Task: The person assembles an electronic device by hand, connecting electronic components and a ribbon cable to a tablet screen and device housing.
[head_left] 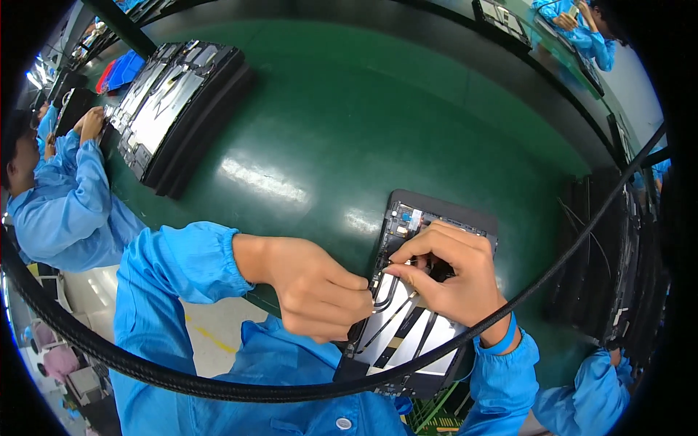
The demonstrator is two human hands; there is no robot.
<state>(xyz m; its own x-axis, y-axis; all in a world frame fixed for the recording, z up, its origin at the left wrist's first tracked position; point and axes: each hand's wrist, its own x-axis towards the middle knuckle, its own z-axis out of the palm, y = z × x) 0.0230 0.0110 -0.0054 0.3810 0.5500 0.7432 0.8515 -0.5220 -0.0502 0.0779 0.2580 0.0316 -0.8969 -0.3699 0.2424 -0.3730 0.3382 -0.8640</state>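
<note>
Opened tablet-like device [429, 330]: lies on the green bench [327, 123] at the near edge, interior up, presumably for direct reach to its parts. Right hand [462, 276]: arched over the upper half, thumb and index in a narrow pinch at a dark flex cable; contents cannot be told. Left hand [320, 294]: fingers curled at the left edge, apparently to steady it (grip hidden, cannot tell). Stacked open devices [163, 109] stand well apart, likely leaving working room.
</note>
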